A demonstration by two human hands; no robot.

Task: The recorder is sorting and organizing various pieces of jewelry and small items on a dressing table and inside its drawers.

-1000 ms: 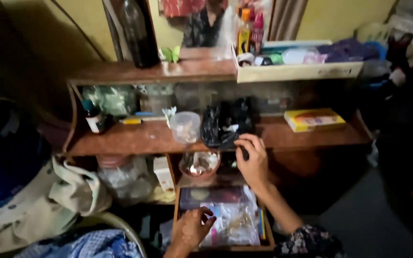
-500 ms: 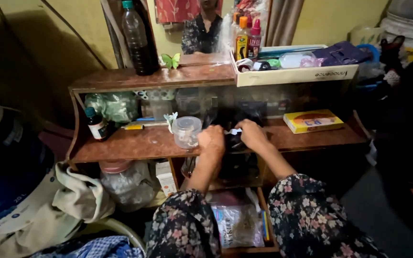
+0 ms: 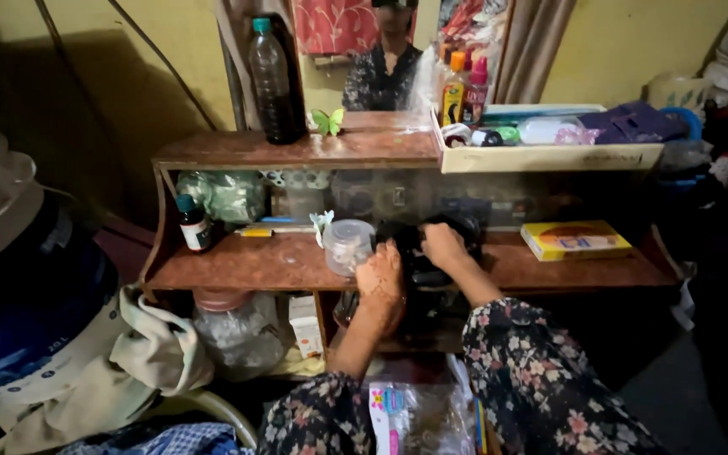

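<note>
Black plastic bag (image 3: 431,253): 1, crumpled, on the middle shelf (image 3: 246,263) of a brown wooden stand, just right of a clear lidded tub (image 3: 348,245).
Left hand (image 3: 381,278): at the bag's left edge, back of the hand to the camera; fingers curl into the plastic, but whether they pinch it I cannot tell.
Right hand (image 3: 442,245): on top of the bag, fingers bent down and closed on a fold of it.
Bottles: 1 tall dark bottle (image 3: 272,80) on the top shelf, 1 small brown bottle (image 3: 193,224) at the middle shelf's left end.
Boxes: 1 yellow box (image 3: 576,240) at the right end.
Hidden: both sets of fingertips; the bag's contents; the lower shelf is dark behind 2 floral sleeves.
</note>
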